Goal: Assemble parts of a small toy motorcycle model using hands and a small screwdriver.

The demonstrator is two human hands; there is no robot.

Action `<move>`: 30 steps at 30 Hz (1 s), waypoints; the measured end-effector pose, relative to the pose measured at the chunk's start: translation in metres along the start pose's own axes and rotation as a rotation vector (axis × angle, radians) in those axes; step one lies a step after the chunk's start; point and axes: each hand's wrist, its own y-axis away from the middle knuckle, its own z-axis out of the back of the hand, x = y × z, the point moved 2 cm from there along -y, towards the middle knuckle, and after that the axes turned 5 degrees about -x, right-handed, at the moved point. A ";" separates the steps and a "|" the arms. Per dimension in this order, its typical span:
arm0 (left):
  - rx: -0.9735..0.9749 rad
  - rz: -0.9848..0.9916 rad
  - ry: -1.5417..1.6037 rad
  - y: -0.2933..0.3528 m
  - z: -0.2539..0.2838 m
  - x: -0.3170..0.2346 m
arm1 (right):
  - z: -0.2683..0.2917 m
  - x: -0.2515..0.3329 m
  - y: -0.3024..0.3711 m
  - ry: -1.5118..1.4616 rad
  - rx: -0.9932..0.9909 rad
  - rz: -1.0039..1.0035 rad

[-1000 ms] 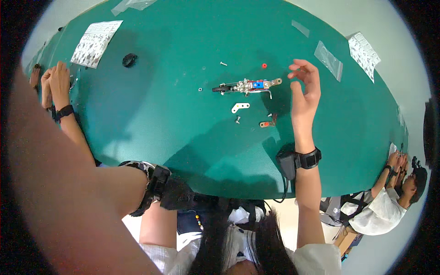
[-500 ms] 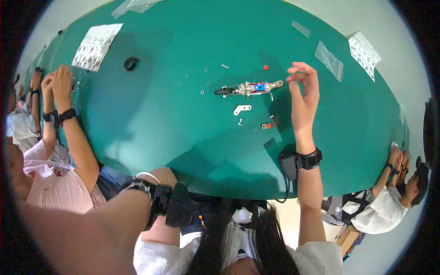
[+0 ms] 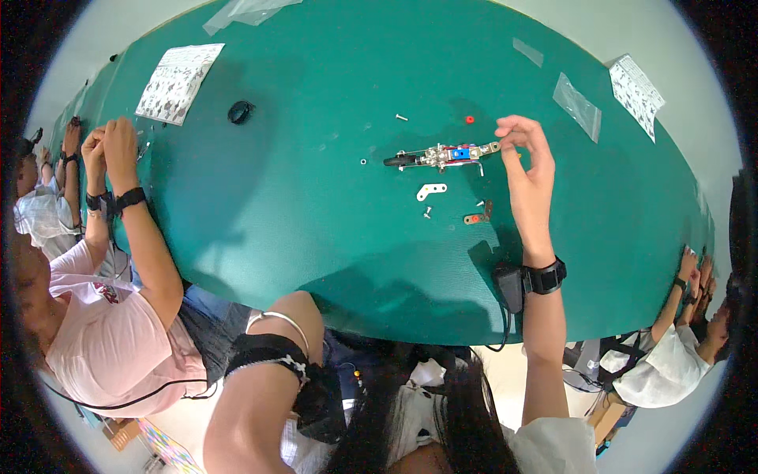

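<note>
On the green table lies a partly built metal model with a black wheel (image 3: 460,154); its frame is silver with blue and red parts. The thumb and fingertips of my right hand (image 3: 529,170) close on its right end, and the model still rests flat. My left hand (image 3: 298,310) is low at the table's near edge, bent downward, its fingers hidden from view. Just nearer than the model are a white angled plate (image 3: 431,190), small screws (image 3: 428,212) and a metal strip with a red piece (image 3: 474,219). A red ring (image 3: 470,120) and another screw (image 3: 401,117) lie beyond it.
A black rubber ring (image 3: 240,112) and a printed sheet (image 3: 180,83) lie to the left. Clear plastic bags (image 3: 577,108) and a second printed sheet (image 3: 636,96) are at the far right. A person in pink (image 3: 118,336) works on the left; others sit at the right.
My right hand has come in to the model's right end and its fingertips have closed there. My left forearm has shifted at the near edge. The whole view has shifted slightly.
</note>
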 end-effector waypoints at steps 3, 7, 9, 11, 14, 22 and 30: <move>0.039 -0.013 -0.209 -0.004 0.013 -0.006 | -0.002 0.002 -0.001 0.090 0.060 0.031; 0.103 -0.026 -0.477 -0.015 0.038 -0.012 | 0.004 0.001 -0.003 0.141 0.157 0.025; 0.119 -0.035 -0.634 -0.020 0.042 -0.017 | -0.001 0.007 -0.004 0.146 0.210 0.088; 0.141 -0.041 -0.786 -0.035 0.054 -0.029 | -0.009 0.011 -0.001 0.159 0.261 0.149; 0.201 -0.043 -1.004 -0.043 0.070 -0.037 | -0.008 0.010 0.004 0.110 0.281 0.133; 0.306 -0.075 -1.630 -0.044 0.094 -0.041 | -0.010 0.004 0.008 0.162 0.394 0.176; -0.566 -0.523 -2.449 -0.022 0.187 -0.105 | -0.018 0.011 0.002 -0.051 0.322 -0.007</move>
